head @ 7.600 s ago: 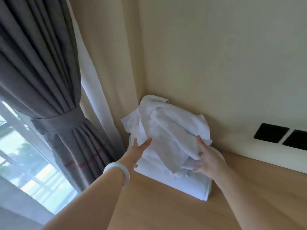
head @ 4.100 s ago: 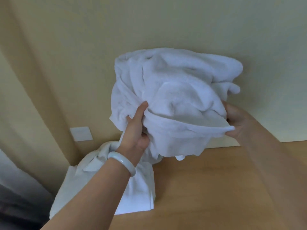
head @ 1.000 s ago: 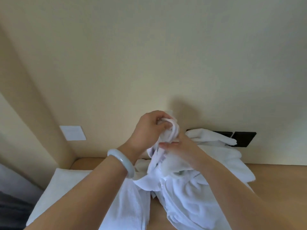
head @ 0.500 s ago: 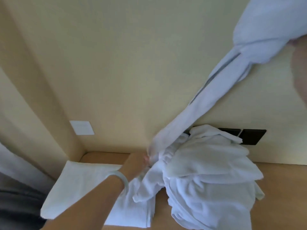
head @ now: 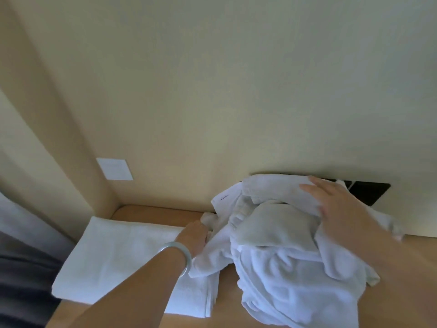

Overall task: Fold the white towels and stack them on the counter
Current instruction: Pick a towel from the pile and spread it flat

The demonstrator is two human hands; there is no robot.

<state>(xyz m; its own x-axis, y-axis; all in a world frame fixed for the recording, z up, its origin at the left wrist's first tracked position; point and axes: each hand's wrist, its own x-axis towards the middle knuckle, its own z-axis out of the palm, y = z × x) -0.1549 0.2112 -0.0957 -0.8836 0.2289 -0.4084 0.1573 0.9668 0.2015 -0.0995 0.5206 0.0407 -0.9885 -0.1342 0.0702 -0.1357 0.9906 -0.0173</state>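
A heap of crumpled white towels (head: pixel 290 263) lies on the wooden counter (head: pixel 402 280) against the wall. To its left sits a flat folded white towel stack (head: pixel 113 254). My left hand (head: pixel 195 236), with a pale bangle on the wrist, grips a corner of a towel at the heap's left edge, above the folded stack. My right hand (head: pixel 331 204) lies with spread fingers on the top of the heap, over a towel edge near the wall.
A black socket panel (head: pixel 369 192) is on the wall behind the heap, partly covered by cloth. A white wall plate (head: pixel 114 168) sits at left. A dark grey curtain (head: pixel 21 275) hangs at the far left beside the counter's end.
Half a second ago my right hand held a towel end high at the upper right; now it has come down onto the heap. My left hand still grips the towel's left corner.
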